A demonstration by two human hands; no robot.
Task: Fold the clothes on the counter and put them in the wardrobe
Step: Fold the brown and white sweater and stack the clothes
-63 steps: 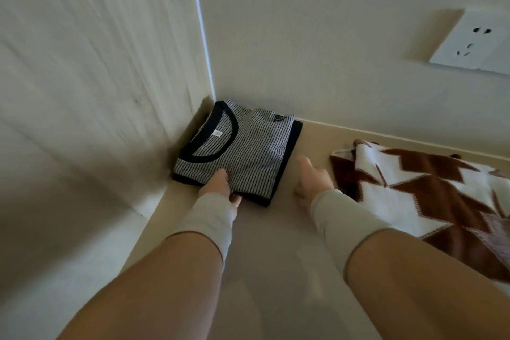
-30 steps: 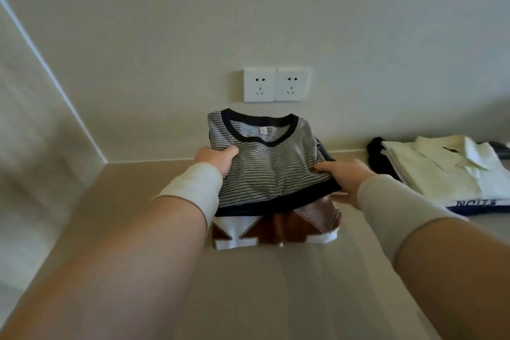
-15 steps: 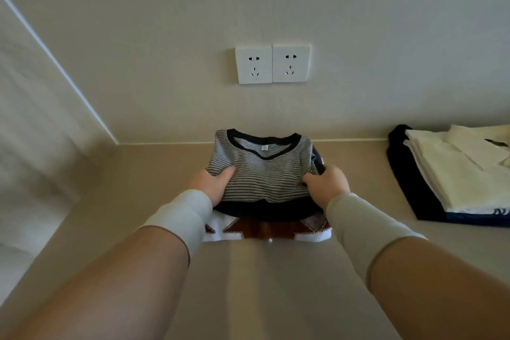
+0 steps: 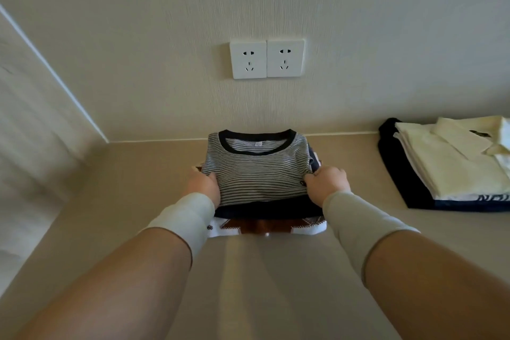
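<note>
- The folded grey-and-black striped T-shirt with the black neckband (image 4: 258, 168) lies on top of a folded brown-and-white patterned knit (image 4: 266, 226), and the two make one small pile on the beige counter (image 4: 276, 284), close to the wall.
- The left hand (image 4: 205, 186) grips the pile's left edge, thumb on top of the stripes and the fingers tucked out of sight at the side.
- The right hand (image 4: 327, 183) takes the right edge the same way, thumb and knuckles curled over the striped fabric.
- Both wrists wear pale sleeves, and the arms reach straight in from the near edge.
- Whether the fingers are under the whole pile or only under the striped shirt cannot be told; the knit's white hem pokes out in front, below the shirt's dark hem.
- My read: folding of these two is done, and the step in hand is squaring up or gathering the pile for carrying.
- Off to the right, well apart, a second pile waits: a folded cream collared shirt (image 4: 452, 157) on a dark navy garment (image 4: 408, 188).
- Above the pile, a pair of white wall sockets (image 4: 267, 58) sits on the cream wall.
- Next move, I'd say: get the fingers fully beneath the knit, lift level so the layers don't slide, and head for the wardrobe, which isn't in view.
</note>
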